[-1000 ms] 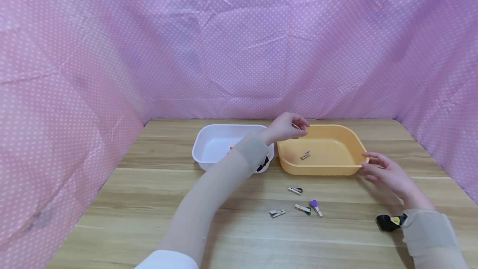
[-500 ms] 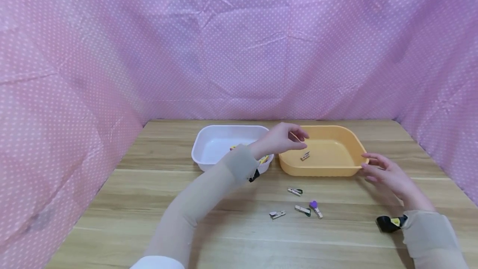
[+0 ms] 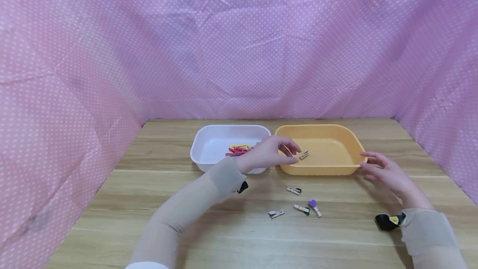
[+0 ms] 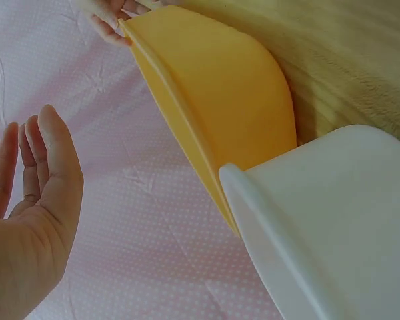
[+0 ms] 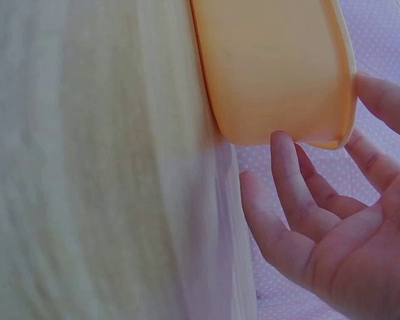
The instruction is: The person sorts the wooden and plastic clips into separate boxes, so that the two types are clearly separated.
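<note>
My left hand [image 3: 267, 152] hangs over the white basin's right end near the yellow basin, fingers relaxed and apart. Nothing shows between its fingers in the left wrist view. My right hand [image 3: 388, 175] grips the right front corner of the yellow basin [image 3: 321, 171], with fingers at its rim and outer wall. One small wooden clothespin [image 3: 304, 155] lies in the yellow basin. Red and yellow clips [image 3: 237, 151] lie in the white basin [image 3: 209, 127], partly hidden by my left hand.
Several small wooden clothespins lie on the wooden table in front of the basins, one with a purple heart [image 3: 312, 204], another with a dark green decoration [image 3: 307, 211]. A pink dotted cloth [image 3: 239, 53] hangs behind the table and along its sides.
My left hand has moved left and nearer to me, from over the yellow basin's left edge, uncovering more of the clips in the white basin. My right hand stays at the yellow basin's corner.
</note>
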`<state>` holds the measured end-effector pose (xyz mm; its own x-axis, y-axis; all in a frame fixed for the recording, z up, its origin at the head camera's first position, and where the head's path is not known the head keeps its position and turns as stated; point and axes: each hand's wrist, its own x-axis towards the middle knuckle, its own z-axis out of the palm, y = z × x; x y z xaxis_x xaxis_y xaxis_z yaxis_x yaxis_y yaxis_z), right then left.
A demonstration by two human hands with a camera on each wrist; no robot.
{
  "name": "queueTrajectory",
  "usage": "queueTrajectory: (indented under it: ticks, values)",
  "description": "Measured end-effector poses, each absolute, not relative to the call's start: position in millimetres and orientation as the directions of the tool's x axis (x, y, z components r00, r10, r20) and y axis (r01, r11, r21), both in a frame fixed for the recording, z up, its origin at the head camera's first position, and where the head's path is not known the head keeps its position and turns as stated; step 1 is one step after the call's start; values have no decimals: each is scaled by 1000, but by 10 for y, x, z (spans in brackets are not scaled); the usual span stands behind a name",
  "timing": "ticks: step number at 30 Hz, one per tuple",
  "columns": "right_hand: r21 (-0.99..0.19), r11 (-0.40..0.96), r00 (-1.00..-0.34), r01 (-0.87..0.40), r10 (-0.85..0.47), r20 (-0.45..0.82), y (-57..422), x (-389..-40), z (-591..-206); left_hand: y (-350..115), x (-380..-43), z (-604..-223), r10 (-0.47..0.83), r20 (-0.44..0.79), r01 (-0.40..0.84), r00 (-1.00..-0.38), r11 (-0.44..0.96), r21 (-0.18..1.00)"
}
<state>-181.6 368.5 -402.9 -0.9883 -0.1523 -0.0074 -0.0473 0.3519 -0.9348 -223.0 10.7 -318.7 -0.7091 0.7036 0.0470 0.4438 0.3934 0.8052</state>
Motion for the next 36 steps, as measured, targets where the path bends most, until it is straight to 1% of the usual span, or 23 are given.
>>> queueTrajectory:
  ticks: [6,10,16,23,32,36]
  values:
    - [-939,341,-988,-49,-154,-4,3691,-1818,-4041,31,-2158,-3238,707,47,455,-706,401,795]
    - [-934,354,-989,-41,-146,-12,3689,-1822,-4039,-15,-2118,-3289,709,28,439,-704,404,803]
    - [-931,362,-990,-54,-139,4,3686,-1820,-4022,-57,-2063,-3384,743,-3,434,-670,394,810]
    - [-931,362,-990,-46,-138,-4,3678,-1820,-4021,-149,-1997,-3510,762,-68,387,-644,401,831]
    - [-930,364,-991,-43,-132,-6,3685,-1821,-4030,-224,-1957,-3678,782,-147,398,-605,457,796]
    - [-930,364,-991,-44,-134,-6,3689,-1825,-4028,-222,-1928,-3736,796,-187,408,-576,479,777]
